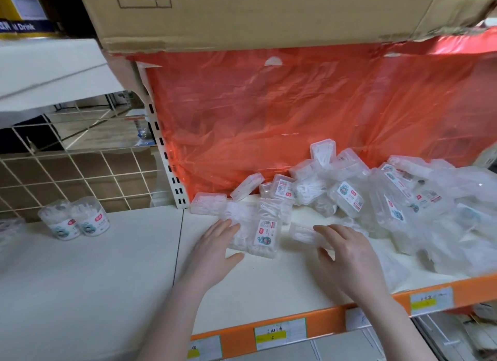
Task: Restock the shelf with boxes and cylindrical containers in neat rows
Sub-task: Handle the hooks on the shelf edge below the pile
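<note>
Boxes, clear plastic and rectangular, packed with white floss picks, lie on the white shelf board (269, 285) with its orange front edge (330, 316). From the head camera, a loose heap of them (390, 199) piles up at the right and back of the board, tilted every way, some showing a white and red label, against the red plastic sheet (269, 113) that lines the back.

Nearer the front, a short row of clear flat boxes (252, 230) lies side by side, one label up. The left hand (215, 256) is flat on the board at the row's left end, fingers (226, 226) straight and relaxed, their tips touching the leftmost box, thumb spread below it; nothing is gripped.

The right hand (347, 258) is just right of the row, over a single clear box lying on its side (306, 233). Its fingers reach along that box and the thumb curls in underneath; it looks like a light pinch.

Away to the left, on the neighbouring white shelf (80, 280), two clear cylindrical tubs of white picks (74, 219) stand upright, touching, before a white wire grid (80, 172). A brown cardboard carton (269, 14) sits overhead. White and yellow price tags (279, 333) dot the orange edge.
</note>
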The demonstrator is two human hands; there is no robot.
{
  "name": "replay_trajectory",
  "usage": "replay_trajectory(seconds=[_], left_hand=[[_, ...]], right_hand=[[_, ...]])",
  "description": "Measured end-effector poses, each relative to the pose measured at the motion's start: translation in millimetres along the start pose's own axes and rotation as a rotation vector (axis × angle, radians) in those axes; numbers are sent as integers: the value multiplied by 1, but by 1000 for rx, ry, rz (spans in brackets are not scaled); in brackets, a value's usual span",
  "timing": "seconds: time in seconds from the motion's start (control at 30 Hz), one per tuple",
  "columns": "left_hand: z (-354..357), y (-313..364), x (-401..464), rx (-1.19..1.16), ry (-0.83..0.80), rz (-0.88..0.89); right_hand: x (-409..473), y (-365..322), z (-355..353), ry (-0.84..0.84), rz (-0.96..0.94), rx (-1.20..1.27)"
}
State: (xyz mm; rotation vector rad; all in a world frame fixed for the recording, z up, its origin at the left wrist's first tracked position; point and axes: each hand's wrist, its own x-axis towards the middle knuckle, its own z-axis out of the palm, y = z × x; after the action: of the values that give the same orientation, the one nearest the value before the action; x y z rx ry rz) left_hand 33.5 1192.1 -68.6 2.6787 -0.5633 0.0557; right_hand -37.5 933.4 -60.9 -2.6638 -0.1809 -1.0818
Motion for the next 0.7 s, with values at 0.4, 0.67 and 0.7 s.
replay_trajectory(seconds=[0.4,0.67,0.7], left_hand=[[-11,12,-36,198,53,-39],[-20,2,-28,101,10,-2],[-20,2,-25,79,-7,5]], right_hand=[[4,-6,4,-53,27,-25],[5,-12,8,-72,16,-5],[5,-12,7,-73,13,-5]])
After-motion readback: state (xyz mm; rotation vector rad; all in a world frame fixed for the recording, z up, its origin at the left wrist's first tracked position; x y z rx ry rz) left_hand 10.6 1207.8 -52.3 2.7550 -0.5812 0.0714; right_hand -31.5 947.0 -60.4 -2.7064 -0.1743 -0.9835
